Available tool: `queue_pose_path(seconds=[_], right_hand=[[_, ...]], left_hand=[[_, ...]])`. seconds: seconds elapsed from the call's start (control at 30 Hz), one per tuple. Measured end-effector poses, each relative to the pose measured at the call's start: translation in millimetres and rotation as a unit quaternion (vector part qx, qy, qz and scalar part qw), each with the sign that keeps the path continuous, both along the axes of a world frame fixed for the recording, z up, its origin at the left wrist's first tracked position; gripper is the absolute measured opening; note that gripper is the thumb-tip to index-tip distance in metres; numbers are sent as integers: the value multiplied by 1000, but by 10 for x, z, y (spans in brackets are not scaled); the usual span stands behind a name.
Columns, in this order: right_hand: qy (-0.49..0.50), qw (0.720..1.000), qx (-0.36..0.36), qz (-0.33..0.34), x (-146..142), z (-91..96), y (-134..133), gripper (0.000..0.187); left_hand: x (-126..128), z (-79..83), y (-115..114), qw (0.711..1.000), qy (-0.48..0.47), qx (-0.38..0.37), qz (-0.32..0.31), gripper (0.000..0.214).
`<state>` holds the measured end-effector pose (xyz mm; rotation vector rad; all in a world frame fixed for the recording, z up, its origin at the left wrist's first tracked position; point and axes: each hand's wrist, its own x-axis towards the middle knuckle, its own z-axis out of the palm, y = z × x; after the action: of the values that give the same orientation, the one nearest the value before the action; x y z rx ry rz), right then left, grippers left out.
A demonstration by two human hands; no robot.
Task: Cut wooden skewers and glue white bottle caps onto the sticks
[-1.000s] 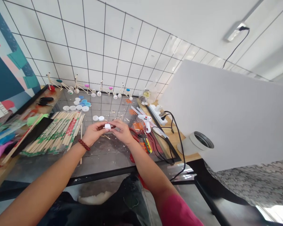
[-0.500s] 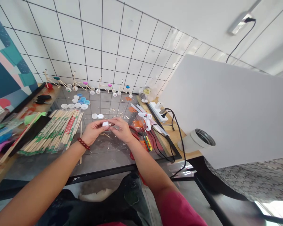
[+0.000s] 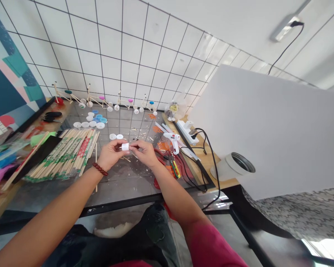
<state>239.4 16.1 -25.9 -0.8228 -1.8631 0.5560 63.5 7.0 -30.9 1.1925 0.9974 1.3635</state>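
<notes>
Left hand (image 3: pixel 111 155) and right hand (image 3: pixel 145 152) close together above the middle of the desk (image 3: pixel 122 187), fingers curled, both pinching a small white plastic cap (image 3: pixel 125 147) between them, the cap held in the air just over the desk surface. Red bead bracelet (image 3: pixel 100 169) around the left wrist. Just left of the hands, a large bundle of wooden chopsticks (image 3: pixel 64 155) lying flat in printed paper sleeves. Farther off, white and blue bottle caps (image 3: pixel 93 120) loose on the desk, and beyond them, along the far edge, a row of small stick-built bicycle models (image 3: pixel 102 101) with colored seats. To the right, a white hot glue gun (image 3: pixel 171 141) near a yellow-handled hand tool (image 3: pixel 176 169), and farther right, a white power strip (image 3: pixel 187 132) with black cords on a wooden ledge (image 3: pixel 208 159).
</notes>
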Motion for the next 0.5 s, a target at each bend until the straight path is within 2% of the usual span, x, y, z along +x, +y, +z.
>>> queue_pose_path(seconds=[0.1, 0.23, 0.33, 0.5], right_hand=[[2, 1000, 24, -11, 12, 19, 6, 13], [2, 999, 44, -6, 10, 22, 13, 15], [16, 999, 18, -22, -5, -4, 11, 15], [23, 999, -10, -26, -33, -16, -10, 16]], left_hand=[[14, 51, -38, 998, -49, -28, -24, 62], [23, 98, -69, 992, -91, -63, -54, 50], [21, 90, -59, 995, -87, -34, -35, 47], [5, 22, -24, 999, -27, 15, -20, 47]])
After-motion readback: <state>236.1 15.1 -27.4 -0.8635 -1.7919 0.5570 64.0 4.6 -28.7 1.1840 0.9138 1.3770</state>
